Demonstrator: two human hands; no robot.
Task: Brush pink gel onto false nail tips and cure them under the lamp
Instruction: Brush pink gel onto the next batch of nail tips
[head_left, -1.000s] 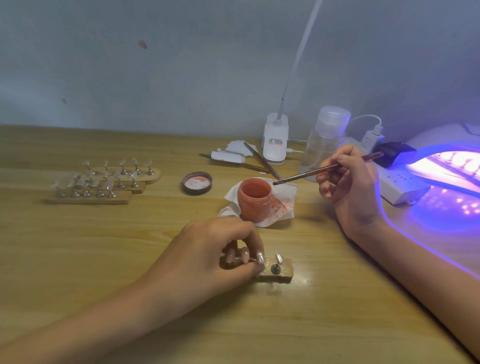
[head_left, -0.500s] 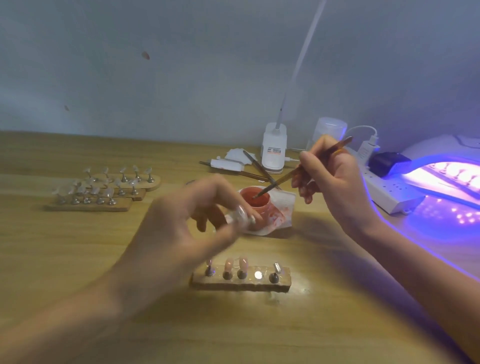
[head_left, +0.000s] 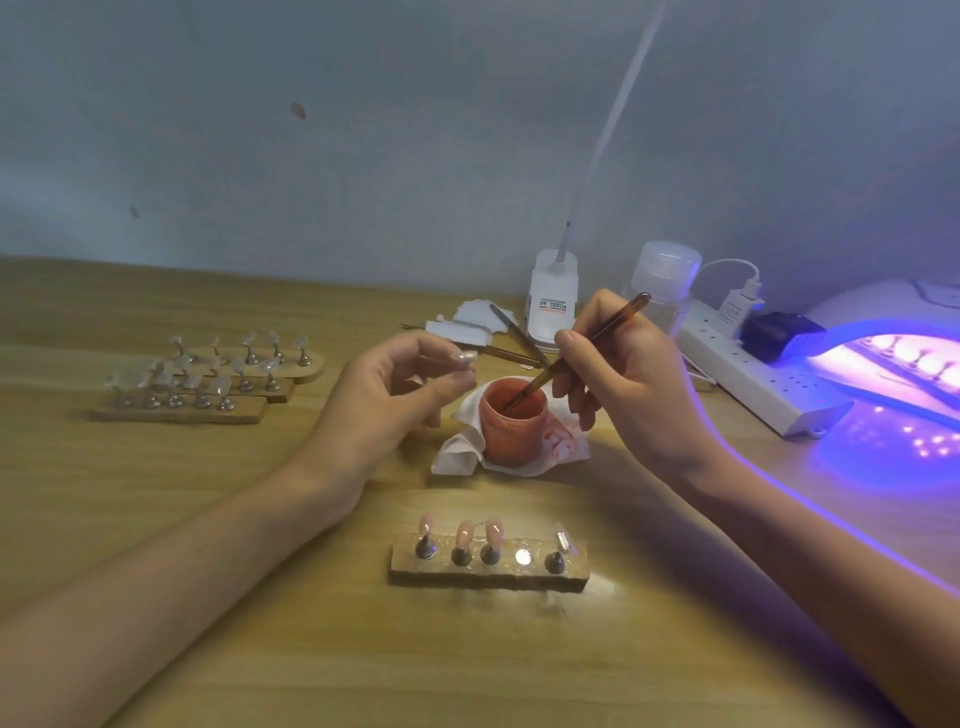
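- Wooden table (head_left: 156, 467) is sitting against a plain grey wall, with purple light spilling in from the right.
- I'm pinching one bare nail tip (head_left: 464, 357) between the thumb and forefinger of my left hand (head_left: 384, 400), other fingers loosely curled.
- My right hand (head_left: 623, 374) is gripping the brush (head_left: 623, 315) like a pen, its bristle end dipping into the open gel jar (head_left: 514, 421).
- Brush is slanting from upper right down to the left. The nail tip is hanging just left of the jar mouth, so I'm judging a short swing left reaches it.
- Holder block (head_left: 488, 569) is sitting nearest me, carrying three pink tips, one bare spot and one clear tip.
- Curing lamp (head_left: 893, 353) is glowing far right, nearer my right hand.
- Label on the white lamp base (head_left: 553, 299) is showing red and dark print, too small to read.
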